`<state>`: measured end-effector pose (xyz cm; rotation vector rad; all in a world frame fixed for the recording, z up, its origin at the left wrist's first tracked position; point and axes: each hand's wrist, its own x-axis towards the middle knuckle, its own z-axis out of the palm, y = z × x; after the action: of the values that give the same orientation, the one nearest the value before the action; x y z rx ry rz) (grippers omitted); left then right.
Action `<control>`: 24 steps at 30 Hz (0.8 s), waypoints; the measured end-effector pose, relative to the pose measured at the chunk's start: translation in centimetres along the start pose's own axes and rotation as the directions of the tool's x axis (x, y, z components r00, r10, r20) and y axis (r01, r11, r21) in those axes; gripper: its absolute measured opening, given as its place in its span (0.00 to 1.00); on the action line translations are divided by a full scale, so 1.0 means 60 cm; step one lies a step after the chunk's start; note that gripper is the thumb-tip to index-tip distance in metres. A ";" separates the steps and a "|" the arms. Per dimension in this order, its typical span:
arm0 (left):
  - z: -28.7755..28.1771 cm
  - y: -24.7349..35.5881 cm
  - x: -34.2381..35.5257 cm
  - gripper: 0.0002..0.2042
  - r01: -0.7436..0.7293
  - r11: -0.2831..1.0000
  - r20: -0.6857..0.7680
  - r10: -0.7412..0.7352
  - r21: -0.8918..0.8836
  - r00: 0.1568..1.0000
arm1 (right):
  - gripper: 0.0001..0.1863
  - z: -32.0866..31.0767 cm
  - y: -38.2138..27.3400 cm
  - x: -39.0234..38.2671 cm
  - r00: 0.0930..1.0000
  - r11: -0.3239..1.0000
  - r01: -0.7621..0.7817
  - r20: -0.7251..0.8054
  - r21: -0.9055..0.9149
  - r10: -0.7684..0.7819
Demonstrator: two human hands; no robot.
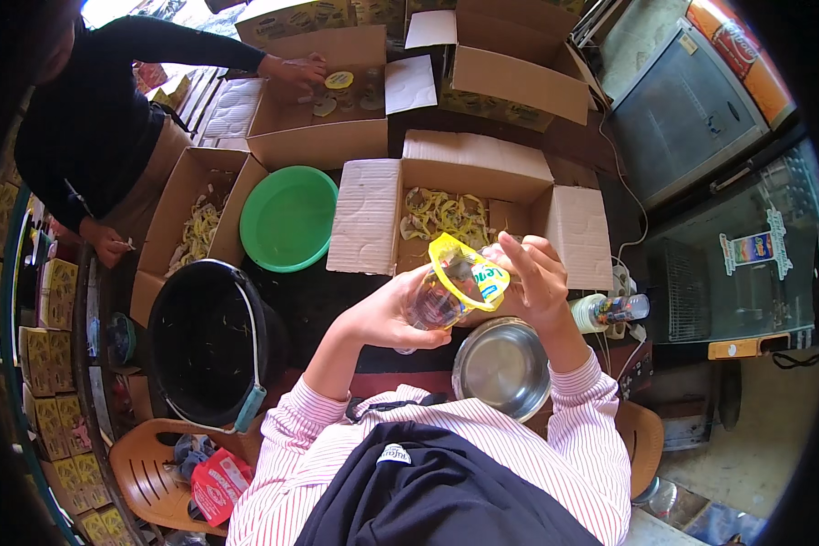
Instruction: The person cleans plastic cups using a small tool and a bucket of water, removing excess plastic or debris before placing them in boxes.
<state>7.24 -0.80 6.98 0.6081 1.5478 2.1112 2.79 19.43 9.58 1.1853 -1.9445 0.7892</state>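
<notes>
A clear plastic cup (433,304) with a yellow printed film lid (461,270) is tilted in front of my chest. My left hand (384,308) is wrapped round the cup's side from the left. At the lid's right edge, my right hand (535,280) has its fingers bent and pinching the film's rim; the exact contact is partly hidden. Just beyond the cup, an open cardboard box (476,150) holds a heap of yellow film strips (446,211). Below my right hand sits a shiny metal bowl (502,369).
A green basin (288,218) and a black bucket (205,341) stand at left, beside a box of yellow strips (232,161). Another person (109,118) reaches into a far box (323,141) holding cups. At right are a clear bottle (621,309) and a glass-fronted cabinet (746,246).
</notes>
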 end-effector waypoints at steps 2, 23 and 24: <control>-0.004 0.000 0.006 0.28 0.022 0.997 0.057 -0.018 -0.069 0.998 | 0.29 0.003 0.001 0.005 1.000 1.000 0.005 -0.003 0.008 -0.005; -0.029 -0.034 0.064 0.30 0.021 0.983 0.064 -0.009 -0.180 0.998 | 0.33 0.016 0.058 -0.012 0.990 0.992 -0.122 -0.064 0.022 0.123; -0.029 -0.033 0.065 0.30 -0.114 0.992 -0.092 0.110 -0.049 0.990 | 0.33 0.013 0.061 -0.011 0.992 0.993 -0.115 -0.058 -0.014 0.114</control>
<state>3.29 0.70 4.94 0.6028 1.5310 2.2845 -0.55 20.58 8.13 1.0376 -1.9817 0.8544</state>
